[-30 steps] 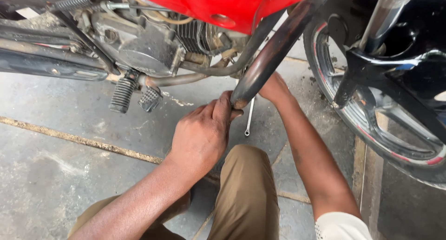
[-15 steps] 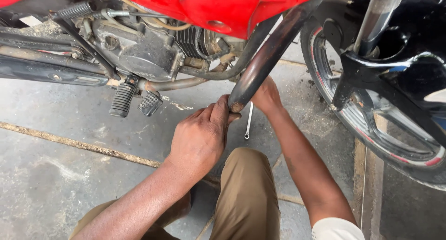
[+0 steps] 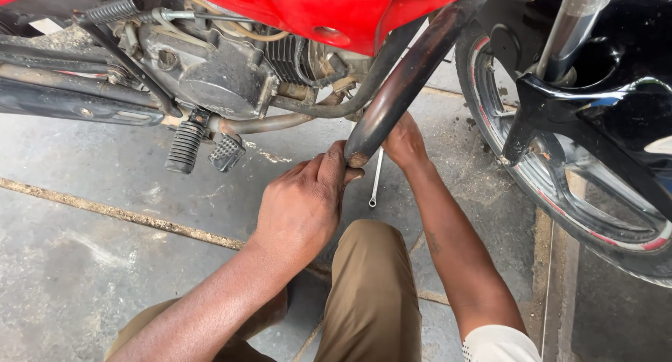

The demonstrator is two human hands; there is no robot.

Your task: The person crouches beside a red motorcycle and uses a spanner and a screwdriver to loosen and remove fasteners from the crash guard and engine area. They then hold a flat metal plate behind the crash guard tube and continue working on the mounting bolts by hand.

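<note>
Here the left hand (image 3: 302, 202) is curled closed around the lower end of a dark, rusty steel frame tube (image 3: 409, 71) that slants down from under the red motorcycle fuel tank (image 3: 329, 12). Its fingers (image 3: 334, 167) wrap over the tube's blunt bottom end, with the thumb side pressed against it, so the hand is gripping the tube rather than just resting on it.

The right hand (image 3: 404, 141) sits just behind the same tube, on its far side, touching it near the bottom. Most of its fingers are hidden by the tube, so how far it is open cannot be told, nor whether it grips anything.

A slim silver metal spanner (image 3: 376, 180) shows below the two hands, its ring end on the grey concrete floor (image 3: 105, 264) and its upper end hidden behind the hands; whether either hand touches it cannot be told.

To the left of the hands are the grimy grey engine casing (image 3: 210, 75), a black ribbed rubber footpeg (image 3: 184, 146) and a small metal brake pedal (image 3: 227, 152). To the right stands the black front wheel with a red rim stripe (image 3: 560, 194). The person's knee in tan trousers (image 3: 371, 285) is bent below the hands.
</note>
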